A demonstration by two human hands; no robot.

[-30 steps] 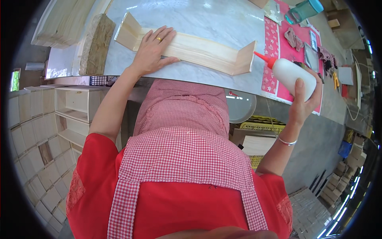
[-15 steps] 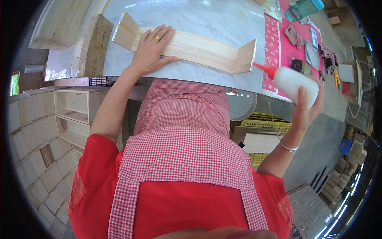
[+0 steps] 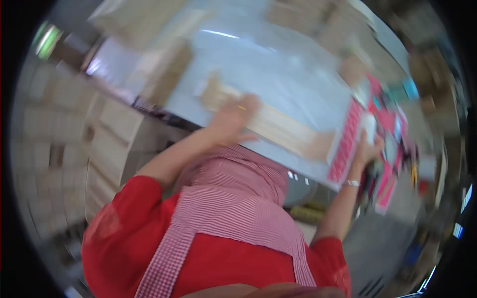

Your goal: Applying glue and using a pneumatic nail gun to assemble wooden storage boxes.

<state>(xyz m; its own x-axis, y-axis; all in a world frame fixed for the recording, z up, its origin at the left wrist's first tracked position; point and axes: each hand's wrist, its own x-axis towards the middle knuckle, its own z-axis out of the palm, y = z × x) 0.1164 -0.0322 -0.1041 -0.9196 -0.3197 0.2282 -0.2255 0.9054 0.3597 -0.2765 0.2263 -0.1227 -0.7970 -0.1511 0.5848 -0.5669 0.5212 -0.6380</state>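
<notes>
Blur smears the whole view. My left hand [image 3: 233, 119] lies flat over a pale wooden piece [image 3: 285, 130], near its left part, with the thumb apart from the other fingers. This piece is a long board with a short upright panel [image 3: 320, 145] at its right end and another [image 3: 211, 89] at its left. Off to the right, my right hand [image 3: 366, 150] is wrapped round a white squeeze bottle [image 3: 368, 124], beside the pink cloth. Its red nozzle cannot be made out, nor whether its base touches the surface.
The wood lies on a pale marbled table [image 3: 278, 64]. A pink patterned cloth [image 3: 346, 141] covers the right side, with a teal bottle [image 3: 401, 92] and small items. A rough brown block [image 3: 171, 74] stands left. Stacked wooden boxes [image 3: 112, 124] fill the lower left.
My view has swung, so the table appears tilted. My right hand has brought the squeeze bottle from a tilt beside the right panel to a more upright pose by the cloth. The left hand stays on the wood.
</notes>
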